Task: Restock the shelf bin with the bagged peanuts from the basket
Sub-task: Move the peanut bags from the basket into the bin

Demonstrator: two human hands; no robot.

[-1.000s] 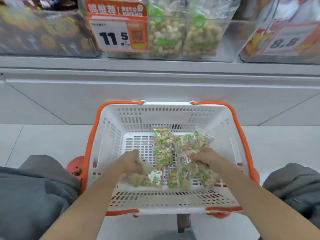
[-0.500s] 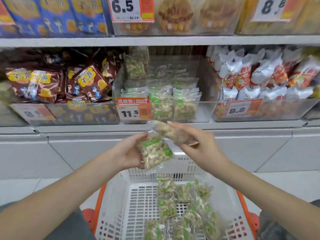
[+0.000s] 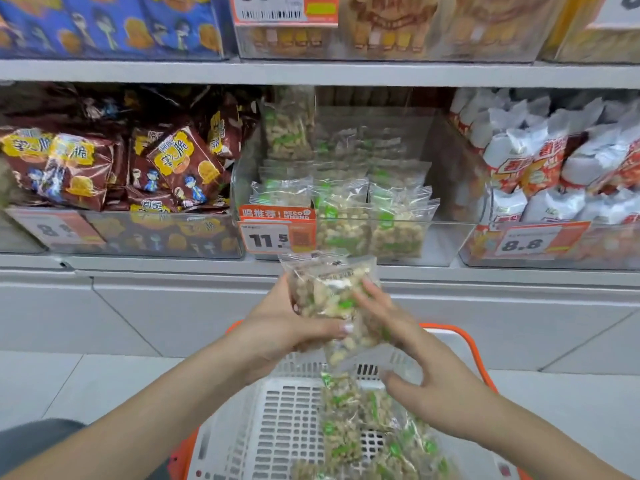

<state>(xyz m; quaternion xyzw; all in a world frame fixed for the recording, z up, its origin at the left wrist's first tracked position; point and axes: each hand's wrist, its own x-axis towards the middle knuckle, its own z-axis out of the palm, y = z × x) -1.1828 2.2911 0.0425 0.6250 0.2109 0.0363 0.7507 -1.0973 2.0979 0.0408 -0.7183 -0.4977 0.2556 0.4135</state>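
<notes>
My left hand (image 3: 277, 330) grips a small stack of clear peanut bags (image 3: 325, 289) with green labels, thumb across the front, just below the shelf edge. Straight fingers of my right hand (image 3: 426, 368) lie against the right side of that stack; its thumb is apart from the bags. Directly above and behind is the clear shelf bin (image 3: 446, 237), partly filled with upright peanut bags (image 3: 346, 216) and carrying an orange 11.5 price tag (image 3: 277, 233). Below my hands sits the white basket (image 3: 284, 427) with an orange rim, and several more peanut bags (image 3: 346, 427) lie in it.
Brown snack bags (image 3: 104, 168) fill the bin to the left, and white and red bags (image 3: 554, 168) fill the bin to the right. An upper shelf board (image 3: 311, 72) overhangs the peanut bin. The grey shelf base (image 3: 173, 306) rises behind the basket.
Both hands lifted bags out of the basket to shelf height. The right hand's bag has come together with the left hand's bag, and the left hand now holds the stack.
</notes>
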